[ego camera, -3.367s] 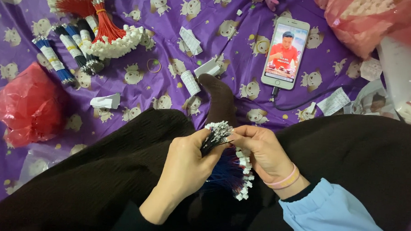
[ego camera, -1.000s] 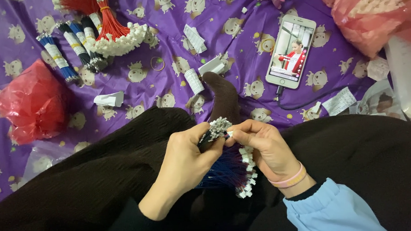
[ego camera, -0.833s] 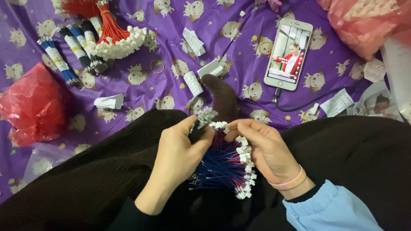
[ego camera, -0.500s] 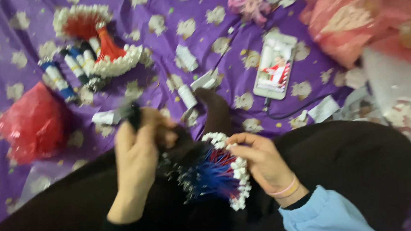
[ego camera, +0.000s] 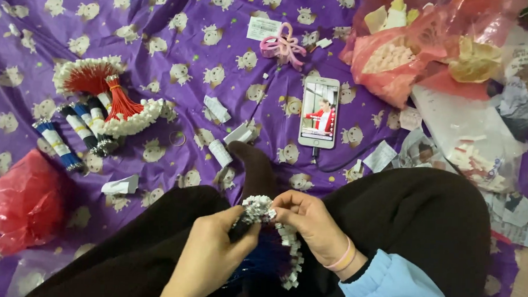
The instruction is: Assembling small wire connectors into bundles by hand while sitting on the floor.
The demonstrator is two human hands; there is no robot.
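wire bundle: blue strands, white plug ends | left hand; right hand: both pinching it

Our left hand, which half a second ago reached out toward the purple patterned sheet, is back at the bundle of blue wires with white plastic connectors, meeting our right hand.
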